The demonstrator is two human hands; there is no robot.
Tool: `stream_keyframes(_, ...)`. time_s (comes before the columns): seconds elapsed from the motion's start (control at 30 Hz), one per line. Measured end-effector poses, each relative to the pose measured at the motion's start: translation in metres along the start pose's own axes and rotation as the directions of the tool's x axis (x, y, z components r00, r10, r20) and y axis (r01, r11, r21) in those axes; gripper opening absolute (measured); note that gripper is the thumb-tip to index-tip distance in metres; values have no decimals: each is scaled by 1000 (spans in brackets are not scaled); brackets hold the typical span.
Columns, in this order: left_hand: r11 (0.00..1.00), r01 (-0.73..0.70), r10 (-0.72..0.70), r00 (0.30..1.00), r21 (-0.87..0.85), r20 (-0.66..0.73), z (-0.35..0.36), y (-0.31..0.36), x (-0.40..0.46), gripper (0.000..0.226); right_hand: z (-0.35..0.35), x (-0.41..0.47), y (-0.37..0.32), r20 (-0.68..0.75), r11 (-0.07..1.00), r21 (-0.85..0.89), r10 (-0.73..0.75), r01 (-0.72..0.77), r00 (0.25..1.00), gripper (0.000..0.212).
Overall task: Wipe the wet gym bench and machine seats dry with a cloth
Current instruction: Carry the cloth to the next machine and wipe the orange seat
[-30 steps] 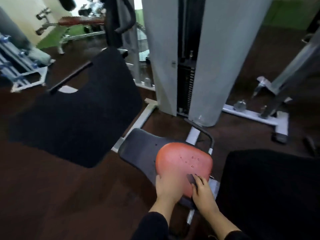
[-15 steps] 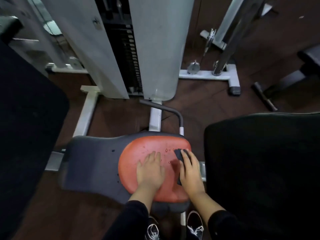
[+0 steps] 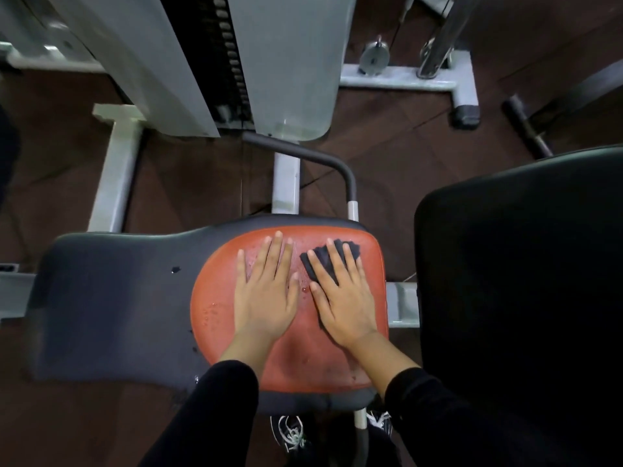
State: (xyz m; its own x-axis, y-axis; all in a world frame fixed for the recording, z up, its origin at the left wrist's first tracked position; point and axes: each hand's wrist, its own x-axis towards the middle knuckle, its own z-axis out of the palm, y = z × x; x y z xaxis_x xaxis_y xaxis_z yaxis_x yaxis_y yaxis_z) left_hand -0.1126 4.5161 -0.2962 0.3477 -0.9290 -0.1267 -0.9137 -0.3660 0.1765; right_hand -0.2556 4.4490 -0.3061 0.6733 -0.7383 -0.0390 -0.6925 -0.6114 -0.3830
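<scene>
The red seat (image 3: pixel 290 332) lies directly below me, set on a larger grey pad (image 3: pixel 111 305) that spreads out to my left. A black padded bench (image 3: pixel 519 281) stands just beside its right edge. My left hand (image 3: pixel 266 298) rests flat on the seat, fingers straight, holding nothing. My right hand (image 3: pixel 344 298) presses the dark cloth (image 3: pixel 323 261) flat near the far right corner, fingers straight over it. I judge the drying barely begun: droplets (image 3: pixel 212 311) show left of my left hand and between my hands. Leftward there is open room to sweep; rightward the seat's edge is close.
</scene>
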Motion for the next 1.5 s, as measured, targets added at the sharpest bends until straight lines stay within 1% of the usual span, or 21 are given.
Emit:
stream_keyframes(0.13, 1000, 9, -9, 1000, 2, 0, 1, 0, 0, 58, 0, 3, -3, -2, 1000, -2, 3, -3, 1000, 45)
stream_keyframes(0.2, 1000, 9, -9, 1000, 8, -3, 1, 0, -1, 58, -1, 8, -1, 11, 1000, -2, -19, 19, 1000, 44)
stream_keyframes(0.3, 1000, 11, -11, 1000, 5, -9, 2, 0, -1, 58, -2, 30, 7, 6, 998, -4, -57, 57, 998, 43)
stream_keyframes(0.37, 1000, 10, -10, 1000, 7, -8, 1, 1, -2, 58, -5, 48, 15, -9, 999, 6, -43, 43, 999, 42)
stream_keyframes(0.47, 1000, 16, -16, 1000, 17, -3, 0, 1, -1, 58, -8, 61, 33, -36, 998, 23, 51, -50, 998, 42)
stream_keyframes(0.53, 1000, 20, -20, 1000, 17, 3, 0, 1, -1, 59, -10, 56, 45, -74, 987, 59, 156, -152, 985, 44)
stream_keyframes(0.67, 1000, 22, -22, 1000, 15, -4, 2, 0, -1, 59, -10, 25, 46, -60, 923, 166, 360, -347, 931, 43)
stream_keyframes(0.73, 1000, 20, -19, 1000, 5, -13, 2, 0, -1, 59, -7, 6, 35, -67, 892, 163, 436, -421, 898, 46)
stream_keyframes(0.77, 1000, 16, -16, 1000, 1, -19, 2, 1, -1, 59, -6, -1, 27, -76, 890, 137, 446, -434, 892, 47)
stream_keyframes(0.83, 1000, 10, -10, 1000, 0, -29, 3, 1, -1, 59, -1, -6, 12, -88, 915, 80, 401, -395, 912, 47)
stream_keyframes(0.97, 1000, 9, -9, 1000, 7, -24, 2, 0, -1, 58, 4, 23, -11, -43, 972, 21, 235, -235, 971, 47)
stream_keyframes(1.03, 1000, 12, -11, 1000, 17, -18, 2, 0, 0, 58, 3, 47, -10, -13, 990, 3, 142, -142, 990, 46)
stream_keyframes(1.1, 1000, 13, -13, 1000, 17, -19, 1, 1, 0, 58, -2, 70, 4, 6, 995, 10, 102, -103, 995, 44)
stream_keyframes(1.13, 1000, 14, -14, 1000, 17, -20, 1, 2, 0, 58, -5, 79, 14, 2, 994, 18, 110, -110, 994, 43)
stream_keyframes(1.2, 1000, 16, -16, 1000, 12, -25, 0, 1, -1, 58, -11, 83, 34, 4, 982, 35, 184, -184, 983, 41)
stream_keyframes(1.3, 1000, 5, -6, 999, -6, -49, 1, 0, -1, 58, -17, 50, 55, 16, 935, 99, 340, -340, 940, 42)
stream_keyframes(1.37, 1000, 4, -5, 998, -11, -65, 3, 0, -1, 57, -15, 21, 49, 1, 903, 136, 412, -408, 911, 46)
stream_keyframes(1.43, 1000, 1, -2, 997, -14, -76, 4, 0, -1, 57, -6, 2, 29, -45, 914, 77, 402, -398, 915, 48)
stream_keyframes(1.5, 1000, 1, -3, 997, -17, -78, 4, -1, -1, 57, 5, -1, 0, -59, 949, 13, 314, -314, 948, 48)
